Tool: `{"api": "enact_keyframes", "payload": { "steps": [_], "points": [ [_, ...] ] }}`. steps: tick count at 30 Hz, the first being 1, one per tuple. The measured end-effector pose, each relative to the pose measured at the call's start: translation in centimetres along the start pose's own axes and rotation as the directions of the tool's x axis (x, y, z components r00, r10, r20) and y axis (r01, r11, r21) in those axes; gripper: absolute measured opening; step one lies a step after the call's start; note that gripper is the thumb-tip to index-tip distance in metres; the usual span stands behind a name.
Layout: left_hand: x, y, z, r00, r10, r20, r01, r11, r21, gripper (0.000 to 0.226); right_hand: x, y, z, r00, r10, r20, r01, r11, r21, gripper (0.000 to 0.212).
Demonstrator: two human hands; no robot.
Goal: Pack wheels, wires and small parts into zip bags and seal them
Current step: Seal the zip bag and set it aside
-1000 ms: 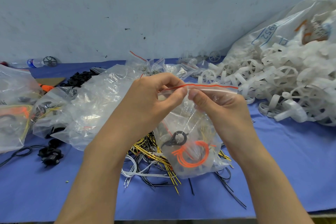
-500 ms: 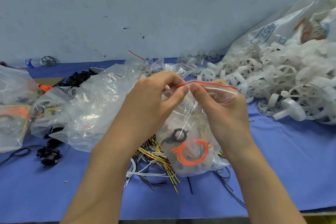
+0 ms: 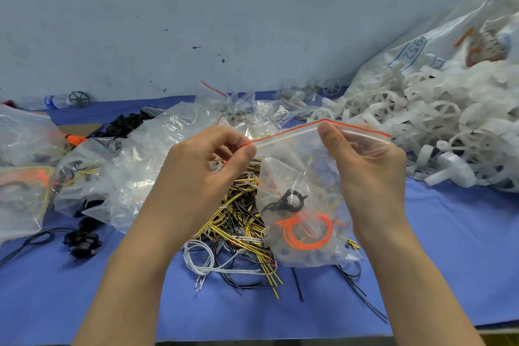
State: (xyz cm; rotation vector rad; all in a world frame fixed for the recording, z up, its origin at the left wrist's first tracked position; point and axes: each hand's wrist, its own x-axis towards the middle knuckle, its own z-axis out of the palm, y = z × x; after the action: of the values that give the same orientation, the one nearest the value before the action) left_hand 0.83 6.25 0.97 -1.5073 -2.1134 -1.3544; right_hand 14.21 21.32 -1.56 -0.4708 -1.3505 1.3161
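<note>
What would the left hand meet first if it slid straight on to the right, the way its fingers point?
Probably the right hand: the left hand pinches the zip bag at its left corner, and the right thumb clamps that same red-edged strip further along.

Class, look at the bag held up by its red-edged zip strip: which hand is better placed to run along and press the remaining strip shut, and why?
Probably the right hand: it pinches mid-strip on the zip bag, with strip running on to its right. The left hand pinches the far left corner, anchoring it.

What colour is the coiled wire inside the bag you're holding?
Bright orange wire, seen through the clear zip bag in the head view.
</note>
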Motion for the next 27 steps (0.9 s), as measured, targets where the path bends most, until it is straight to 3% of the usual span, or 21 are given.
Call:
{"api": "enact_keyframes", "payload": {
  "steps": [9,12,19,27],
  "points": [
    [-0.3,-1.0,-1.0,0.996,-0.077,-0.048,0.075,0.996,-0.053,0.004,-0.3,0.3,0.8,0.998,0.037,-0.045,-0.039,0.998,-0.045,0.017],
    [-0.2,-1.1,-0.6,0.993,-0.116,0.001,0.115,0.988,-0.103,0.006,-0.3,0.3,0.5,0.995,0.084,-0.051,-0.085,0.996,-0.011,0.018],
    [0.3,0.2,1.7,0.992,-0.096,0.081,0.11,0.975,-0.193,0.007,-0.9,-0.4,0.9,0.986,0.105,0.128,-0.102,0.994,-0.031,0.014],
    [-0.2,1.5,3.1,0.999,-0.042,0.001,0.042,0.998,-0.055,0.011,-1.0,-0.4,1.3,0.989,0.138,-0.052,-0.134,0.988,0.079,0.019]
  ]
}}
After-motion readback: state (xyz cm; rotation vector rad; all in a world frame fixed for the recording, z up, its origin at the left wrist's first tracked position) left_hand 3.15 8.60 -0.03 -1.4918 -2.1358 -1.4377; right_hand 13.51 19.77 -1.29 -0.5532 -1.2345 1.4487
